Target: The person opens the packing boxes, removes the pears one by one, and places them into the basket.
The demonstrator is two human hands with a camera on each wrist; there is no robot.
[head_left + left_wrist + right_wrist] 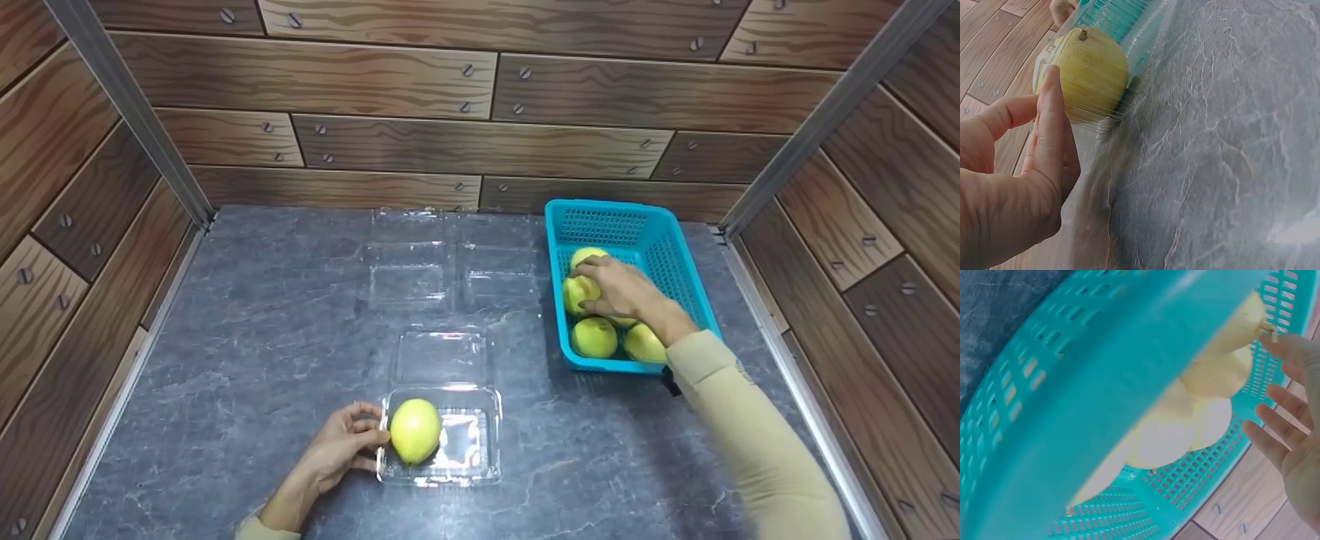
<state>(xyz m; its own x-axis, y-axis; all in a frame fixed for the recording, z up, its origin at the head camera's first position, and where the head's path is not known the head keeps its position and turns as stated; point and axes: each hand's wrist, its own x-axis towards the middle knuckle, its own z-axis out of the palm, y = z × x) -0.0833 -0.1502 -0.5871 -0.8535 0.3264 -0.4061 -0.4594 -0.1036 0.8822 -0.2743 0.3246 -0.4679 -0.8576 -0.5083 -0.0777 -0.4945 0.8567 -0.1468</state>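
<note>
A clear plastic clamshell container (480,474) lies with its lid folded back, and one yellow-green fruit (416,430) sits in its left half. My left hand (341,444) holds the container's left rim, thumb at the edge and fingers along the outer wall. In the left wrist view, the fingertips are right beside the fruit (1092,73), its brown stem upward. Over in the blue basket (556,300), my right hand (619,287) reaches down with fingers spread over a yellow-green fruit (577,294). The right wrist view shows a digit touching a fruit (1241,323) near its stem.
Several more fruits (594,338) lie in the basket's near and left parts. Behind the near container are more open clear plastic containers (409,285), toward the back wall. Wood-patterned panels (390,142) enclose the grey marbled table (247,360) at the back and sides.
</note>
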